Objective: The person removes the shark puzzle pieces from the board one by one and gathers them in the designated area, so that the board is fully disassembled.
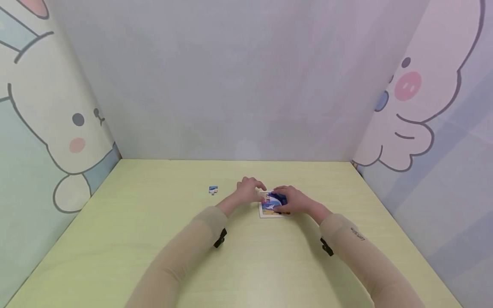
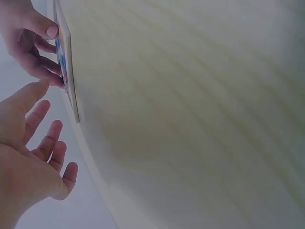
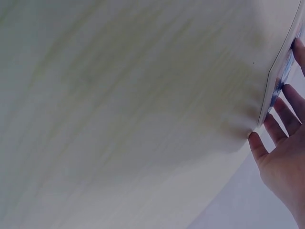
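A small jigsaw puzzle [image 1: 274, 199] with a blue and orange picture lies in a flat, white-bordered tray [image 1: 261, 211] on the table. My right hand [image 1: 295, 201] spreads over its right part, fingertips resting on the picture and at the tray's edge; the right wrist view shows these fingers [image 3: 286, 117] mostly straight. At the tray's upper left corner is my left hand [image 1: 248, 191], thumb and fingers apart. Seen in the left wrist view, the left hand [image 2: 35, 152] has loosely bent fingers and nothing in its grasp. Part of the picture is hidden under the right hand.
One loose jigsaw piece [image 1: 213, 189], blue and white, lies on the table to the left of my left hand. The pale yellow table [image 1: 154, 222] meets a plain back wall [image 1: 239, 85]. Cartoon-printed panels [image 1: 423, 179] stand at both sides.
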Demonstrator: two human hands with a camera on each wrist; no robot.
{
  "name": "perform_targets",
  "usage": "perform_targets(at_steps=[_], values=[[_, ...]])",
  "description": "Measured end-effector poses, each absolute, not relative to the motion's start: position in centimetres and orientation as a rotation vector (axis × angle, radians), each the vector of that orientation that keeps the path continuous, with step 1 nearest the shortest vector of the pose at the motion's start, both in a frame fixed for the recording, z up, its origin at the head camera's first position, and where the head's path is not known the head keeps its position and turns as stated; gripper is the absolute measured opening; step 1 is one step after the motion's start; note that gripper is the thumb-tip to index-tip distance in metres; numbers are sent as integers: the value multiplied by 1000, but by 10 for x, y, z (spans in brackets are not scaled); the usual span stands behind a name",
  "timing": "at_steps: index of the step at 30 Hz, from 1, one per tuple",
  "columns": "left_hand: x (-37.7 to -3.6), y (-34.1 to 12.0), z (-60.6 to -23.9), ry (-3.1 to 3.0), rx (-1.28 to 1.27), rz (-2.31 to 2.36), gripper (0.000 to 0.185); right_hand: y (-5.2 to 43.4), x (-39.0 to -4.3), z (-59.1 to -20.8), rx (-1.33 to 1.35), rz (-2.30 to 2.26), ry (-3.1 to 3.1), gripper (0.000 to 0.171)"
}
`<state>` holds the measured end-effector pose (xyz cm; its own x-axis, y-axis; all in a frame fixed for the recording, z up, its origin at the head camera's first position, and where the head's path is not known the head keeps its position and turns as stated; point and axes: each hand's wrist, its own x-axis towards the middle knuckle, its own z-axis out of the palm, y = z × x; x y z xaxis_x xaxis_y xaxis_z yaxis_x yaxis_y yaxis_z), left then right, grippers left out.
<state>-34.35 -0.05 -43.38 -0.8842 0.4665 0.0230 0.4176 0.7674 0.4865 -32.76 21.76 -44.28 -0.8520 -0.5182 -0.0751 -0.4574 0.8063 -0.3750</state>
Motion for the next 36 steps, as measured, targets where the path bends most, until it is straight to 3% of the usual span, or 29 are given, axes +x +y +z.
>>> perform_targets(at_steps=[12,36], values=[[-346,11,-442,2871,714,579,34,217,-326,-443,-733,-548,2856,76],[-347,15,-447,2869,660,597,29,225,-331,-446,-721,-427,2928,63]])
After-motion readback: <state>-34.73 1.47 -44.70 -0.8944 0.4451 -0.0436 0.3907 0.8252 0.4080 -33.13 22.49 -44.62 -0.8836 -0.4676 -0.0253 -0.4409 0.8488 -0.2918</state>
